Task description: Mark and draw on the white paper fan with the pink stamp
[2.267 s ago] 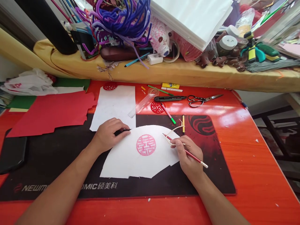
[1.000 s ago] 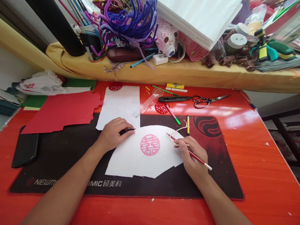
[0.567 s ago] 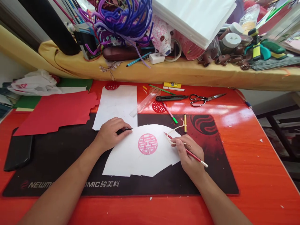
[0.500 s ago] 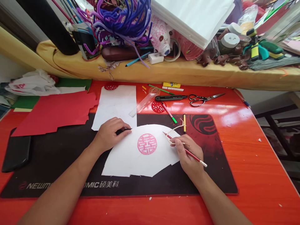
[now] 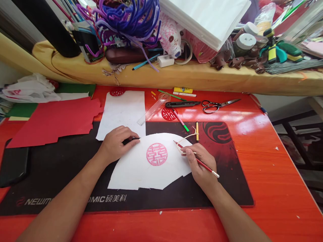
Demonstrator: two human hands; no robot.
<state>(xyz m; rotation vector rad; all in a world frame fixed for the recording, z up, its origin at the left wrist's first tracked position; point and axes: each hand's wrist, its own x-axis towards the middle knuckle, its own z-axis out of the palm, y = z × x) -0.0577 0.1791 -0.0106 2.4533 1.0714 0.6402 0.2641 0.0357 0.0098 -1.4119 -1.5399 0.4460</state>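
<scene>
A fan-shaped piece of white paper (image 5: 133, 171) lies on the black mat, bearing a round pink pattern (image 5: 156, 154) near its middle. At its upper left edge, my left hand (image 5: 118, 143) pinches the paper between thumb and bent fingers. My right hand (image 5: 203, 161) holds a red pencil (image 5: 205, 166), its sharp tip over the paper's upper right part and its white eraser end pointing toward me. A pale cord (image 5: 185, 137) loops around the pencil's front and runs up to a yellow pen (image 5: 197, 131) on the mat.
Behind the fan lie a white sheet (image 5: 121, 116), a clear ruler (image 5: 152, 111), a box cutter (image 5: 183, 104), scissors (image 5: 219, 106) and a red paper cut-out (image 5: 169, 114). Red paper (image 5: 58, 122) and a black phone-like object (image 5: 15, 166) are at left. A crowded shelf (image 5: 202, 79) borders the back.
The whole view has shifted slightly, so things appear a little further left. Both hands keep their holds, and the pencil tip stays at about the same spot over the paper.
</scene>
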